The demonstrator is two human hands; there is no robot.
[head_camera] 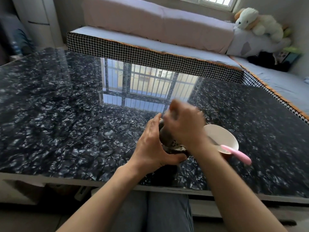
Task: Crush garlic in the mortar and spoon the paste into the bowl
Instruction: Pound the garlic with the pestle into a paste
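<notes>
A dark stone mortar (pixel 168 139) stands near the front edge of the glossy black marble table (pixel 66 114). My left hand (pixel 152 144) grips its left side. Above the mortar, my right hand (pixel 184 124) is blurred and curled into a fist around the pestle, which is mostly hidden. Pale crushed garlic (pixel 179 147) shows at the rim. A white bowl (pixel 220 136) sits just right of the mortar. A spoon with a pink handle (pixel 237 154) lies across the bowl's near edge.
A bench with a houndstooth edge (pixel 150 51) runs along the table's far side and right side. Cushions and plush toys (pixel 257 22) lie behind it. My knees (pixel 167 211) are under the table's front edge.
</notes>
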